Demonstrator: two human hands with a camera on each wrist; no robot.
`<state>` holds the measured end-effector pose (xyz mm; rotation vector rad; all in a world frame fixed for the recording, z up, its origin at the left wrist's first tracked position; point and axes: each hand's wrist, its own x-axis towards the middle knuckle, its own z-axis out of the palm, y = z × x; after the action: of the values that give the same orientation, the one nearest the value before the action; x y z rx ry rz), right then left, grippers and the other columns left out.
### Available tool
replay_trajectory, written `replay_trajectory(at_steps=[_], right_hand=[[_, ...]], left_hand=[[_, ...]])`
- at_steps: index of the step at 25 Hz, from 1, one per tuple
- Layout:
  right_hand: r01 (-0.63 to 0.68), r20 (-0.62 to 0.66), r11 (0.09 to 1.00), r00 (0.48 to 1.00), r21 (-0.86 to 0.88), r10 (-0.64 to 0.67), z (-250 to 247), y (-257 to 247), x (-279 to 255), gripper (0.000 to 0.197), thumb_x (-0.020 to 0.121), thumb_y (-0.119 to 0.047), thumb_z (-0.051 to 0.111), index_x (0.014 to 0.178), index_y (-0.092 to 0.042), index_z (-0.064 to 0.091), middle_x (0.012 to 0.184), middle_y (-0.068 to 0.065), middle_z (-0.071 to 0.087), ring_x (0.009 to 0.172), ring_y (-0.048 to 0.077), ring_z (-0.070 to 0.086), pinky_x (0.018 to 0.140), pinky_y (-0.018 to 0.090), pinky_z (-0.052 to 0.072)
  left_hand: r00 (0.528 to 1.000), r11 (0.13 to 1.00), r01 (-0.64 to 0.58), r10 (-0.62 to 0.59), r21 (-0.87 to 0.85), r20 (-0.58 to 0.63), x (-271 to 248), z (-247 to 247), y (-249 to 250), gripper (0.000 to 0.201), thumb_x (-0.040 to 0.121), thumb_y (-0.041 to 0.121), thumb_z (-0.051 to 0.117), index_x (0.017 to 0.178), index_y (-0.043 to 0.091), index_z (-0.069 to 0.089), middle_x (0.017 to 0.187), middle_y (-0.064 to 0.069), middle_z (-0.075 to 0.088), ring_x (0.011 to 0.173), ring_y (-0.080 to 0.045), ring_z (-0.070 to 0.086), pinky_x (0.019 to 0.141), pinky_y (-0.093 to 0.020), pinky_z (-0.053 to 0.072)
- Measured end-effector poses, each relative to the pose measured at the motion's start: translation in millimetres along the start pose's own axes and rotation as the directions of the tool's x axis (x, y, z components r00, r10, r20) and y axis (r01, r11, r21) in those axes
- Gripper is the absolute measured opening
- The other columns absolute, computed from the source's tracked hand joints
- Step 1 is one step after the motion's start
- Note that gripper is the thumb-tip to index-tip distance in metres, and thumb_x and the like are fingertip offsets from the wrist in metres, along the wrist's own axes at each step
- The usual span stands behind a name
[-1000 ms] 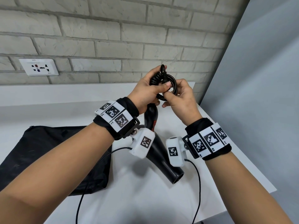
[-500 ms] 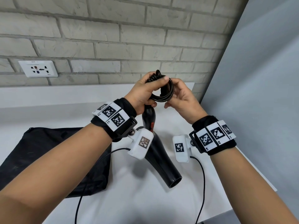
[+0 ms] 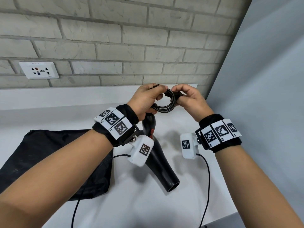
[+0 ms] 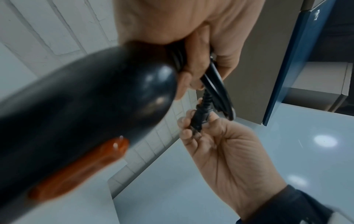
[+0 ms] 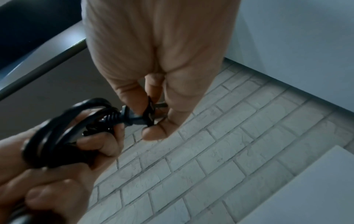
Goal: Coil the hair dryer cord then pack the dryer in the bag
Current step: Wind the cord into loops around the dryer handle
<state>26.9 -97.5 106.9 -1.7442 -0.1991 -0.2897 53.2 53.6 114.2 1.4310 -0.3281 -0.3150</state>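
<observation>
The black hair dryer (image 3: pixel 158 158) hangs nozzle-down over the white counter, its handle end up at my left hand (image 3: pixel 148 99); its orange switch (image 4: pixel 80 169) shows in the left wrist view. That hand grips the coiled black cord (image 3: pixel 164 106) just above the handle. My right hand (image 3: pixel 185 97) pinches the black plug (image 5: pixel 138 116) at the cord's free end, right beside the coil (image 5: pixel 57 128). The plug (image 4: pixel 199 119) sits between the right thumb and fingers. The black bag (image 3: pixel 54 162) lies flat on the counter to the left.
A brick wall with a white socket plate (image 3: pixel 38 70) runs behind the counter (image 3: pixel 189 186). A grey partition (image 3: pixel 263 96) closes off the right side. The counter's front right edge is near my right forearm. Thin black wires hang from both wrist cameras.
Both hands have lowered slightly with the coil. My right hand has shifted from the coil's side to pinching the plug at the coil's right. The dryer still hangs below.
</observation>
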Motion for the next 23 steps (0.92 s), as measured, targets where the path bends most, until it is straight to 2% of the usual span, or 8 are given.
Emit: replay_trajectory(at_steps=[2,7,12,15,17,18,20,23], right_hand=[[0.034,-0.075,0.998,0.996,-0.049,-0.038,-5,0,2,0.04,0.07,0.02,0.039,0.075,-0.016,0.055,0.072,0.002,0.051,0.049,-0.002,0.052,0.051,0.012,0.044],[0.045,-0.239,0.999,0.97,-0.021,-0.048,-8,2,-1,0.032,0.076,0.008,0.048,0.086,-0.022,0.052,0.081,-0.002,0.053,0.053,0.003,0.058,0.051,0.017,0.047],[-0.244,-0.13,0.936,0.968,-0.255,0.216,-9,32,-20,0.028,0.086,-0.017,0.058,0.111,-0.025,0.047,0.103,-0.001,0.056,0.084,0.017,0.057,0.069,0.027,0.044],[-0.41,0.115,0.741,0.832,-0.532,0.543,-2,50,-42,0.057,0.082,-0.042,0.062,0.13,-0.025,0.037,0.12,0.001,0.051,0.108,0.018,0.053,0.085,0.025,0.039],[-0.441,0.209,0.647,0.702,-0.622,0.68,8,59,-52,0.081,0.077,-0.042,0.067,0.142,-0.026,0.02,0.13,0.003,0.046,0.112,0.019,0.049,0.092,0.025,0.036],[-0.441,0.221,0.63,0.68,-0.639,0.699,12,66,-54,0.089,0.075,-0.04,0.07,0.144,-0.027,0.014,0.133,0.005,0.046,0.109,0.018,0.049,0.092,0.025,0.036],[-0.429,0.207,0.638,0.703,-0.64,0.681,21,81,-56,0.099,0.07,-0.036,0.075,0.144,-0.028,0.009,0.132,0.006,0.05,0.104,0.018,0.052,0.09,0.027,0.04],[-0.436,0.14,0.655,0.759,-0.617,0.636,28,101,-58,0.091,0.065,-0.03,0.077,0.138,-0.022,0.025,0.118,0.005,0.059,0.096,0.02,0.057,0.088,0.03,0.046]], left_hand=[[1.0,1.0,0.008,-0.008,0.028,0.012,-1,1,-2,0.017,0.09,0.022,0.055,0.074,0.017,0.056,0.063,0.002,0.038,0.031,-0.006,0.025,0.038,-0.014,0.023],[0.999,0.999,-0.033,0.033,-0.021,-0.007,2,2,-5,0.016,0.091,0.022,0.054,0.076,0.015,0.055,0.063,0.001,0.042,0.033,-0.007,0.028,0.037,-0.015,0.025],[0.968,0.984,-0.087,0.047,-0.155,-0.247,17,-8,-7,0.018,0.091,0.022,0.054,0.074,0.016,0.053,0.062,0.003,0.043,0.048,-0.013,0.03,0.037,-0.016,0.028],[0.956,0.974,-0.117,0.058,-0.194,-0.287,24,-12,-9,0.017,0.092,0.023,0.054,0.075,0.018,0.053,0.062,0.004,0.046,0.049,-0.013,0.03,0.036,-0.016,0.028],[0.958,0.971,-0.126,0.066,-0.204,-0.278,26,-13,-11,0.017,0.092,0.024,0.053,0.076,0.018,0.054,0.064,0.005,0.046,0.045,-0.012,0.03,0.035,-0.015,0.027],[0.96,0.968,-0.129,0.068,-0.214,-0.271,26,-13,-12,0.017,0.092,0.025,0.053,0.076,0.018,0.054,0.064,0.005,0.046,0.043,-0.011,0.03,0.036,-0.015,0.026],[0.964,0.962,-0.13,0.066,-0.241,-0.258,26,-13,-13,0.017,0.093,0.025,0.052,0.077,0.018,0.054,0.064,0.005,0.046,0.04,-0.009,0.033,0.038,-0.017,0.025],[0.968,0.948,-0.142,0.072,-0.285,-0.242,25,-13,-16,0.019,0.094,0.023,0.049,0.076,0.017,0.052,0.066,0.005,0.045,0.036,-0.006,0.032,0.037,-0.017,0.021]])
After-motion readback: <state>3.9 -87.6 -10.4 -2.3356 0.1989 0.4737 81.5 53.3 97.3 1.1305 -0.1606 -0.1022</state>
